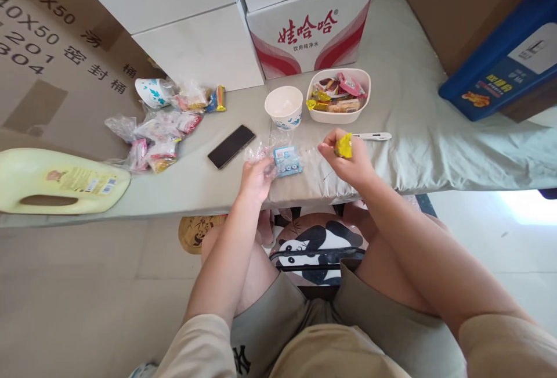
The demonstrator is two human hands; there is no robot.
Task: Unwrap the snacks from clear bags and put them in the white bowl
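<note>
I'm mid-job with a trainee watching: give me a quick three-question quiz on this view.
1. True or false: the right hand pinches a yellow candy.
2. What does the left hand touch? A) the phone B) a clear plastic bag C) the paper cup
3. What lies inside the clear plastic bag?

Key: 1 true. 2 B. 3 a blue packet.
</note>
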